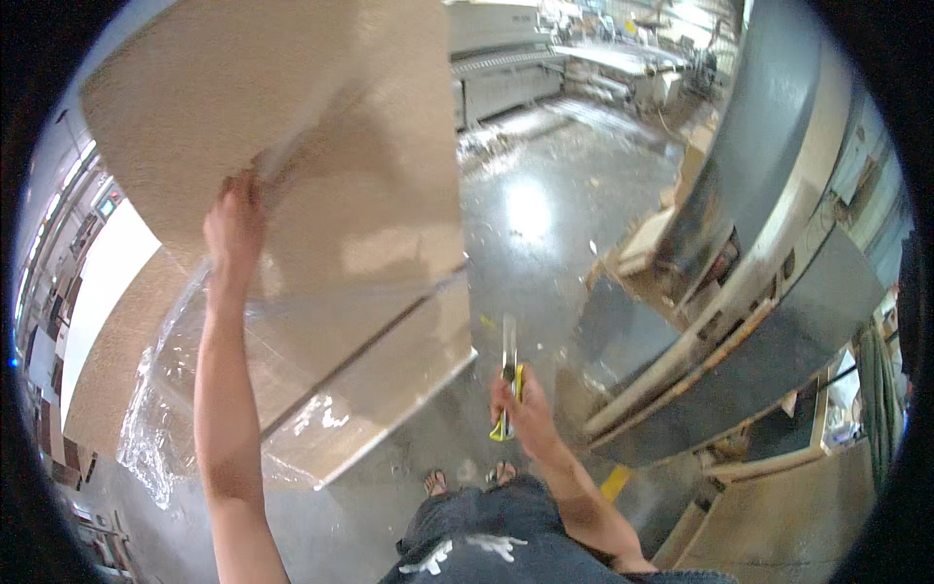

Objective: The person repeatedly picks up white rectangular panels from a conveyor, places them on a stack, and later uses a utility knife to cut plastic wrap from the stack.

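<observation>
At the left stands a large stack of brown boards (379, 107), partly wrapped in clear plastic film (151, 443). The film hangs loose and crumpled along the lower left side. My left hand (236, 229) is raised in front of the upper board, closed on a gathered strip of the film that stretches away up and to the right, blurred. Lower down and to the right, my right hand (525, 409) grips a utility knife (510, 375) with a yellow-green and dark handle. Its blade is out and points away from me, apart from the boards.
A dark line (360, 346) runs slantwise across the wrapped stack. Grey curved-looking panels (759, 360) lean at the right, near torn cardboard (647, 238). Long machinery (506, 68) stands at the back on the shiny grey floor (555, 195). My sandalled feet are below.
</observation>
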### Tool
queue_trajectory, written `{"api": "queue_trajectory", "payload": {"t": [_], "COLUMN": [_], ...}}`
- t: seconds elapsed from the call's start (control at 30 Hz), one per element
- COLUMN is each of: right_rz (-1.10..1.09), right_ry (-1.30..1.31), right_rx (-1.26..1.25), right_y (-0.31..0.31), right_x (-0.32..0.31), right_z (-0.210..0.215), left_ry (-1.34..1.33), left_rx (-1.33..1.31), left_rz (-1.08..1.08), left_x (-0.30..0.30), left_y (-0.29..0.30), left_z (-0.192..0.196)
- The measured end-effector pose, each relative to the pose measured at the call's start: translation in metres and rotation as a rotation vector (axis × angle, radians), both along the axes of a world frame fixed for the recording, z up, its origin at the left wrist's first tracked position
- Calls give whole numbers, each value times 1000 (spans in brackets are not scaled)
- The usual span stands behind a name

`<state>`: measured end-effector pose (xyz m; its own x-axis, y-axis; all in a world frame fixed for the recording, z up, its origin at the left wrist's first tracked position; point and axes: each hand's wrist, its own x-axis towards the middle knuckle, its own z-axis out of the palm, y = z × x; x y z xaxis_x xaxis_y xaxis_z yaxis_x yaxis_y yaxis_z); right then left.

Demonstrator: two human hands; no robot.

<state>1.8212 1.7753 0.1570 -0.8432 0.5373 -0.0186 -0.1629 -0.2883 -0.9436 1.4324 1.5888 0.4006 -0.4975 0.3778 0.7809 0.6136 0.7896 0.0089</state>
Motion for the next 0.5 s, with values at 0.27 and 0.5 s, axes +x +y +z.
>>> {"api": "queue_trajectory", "payload": {"t": [0.27, 0.5], "right_rz": [-337, -515], "right_ry": [-99, -273], "right_rx": [-454, -773], "right_y": [106, 127], "right_x": [111, 158], "right_z": [-36, -140], "left_ry": [-130, -235], "left_rx": [164, 318], "left_rz": [-101, 48], "left_x": [103, 98], "left_y": [15, 13], "left_z": [-73, -91]}}
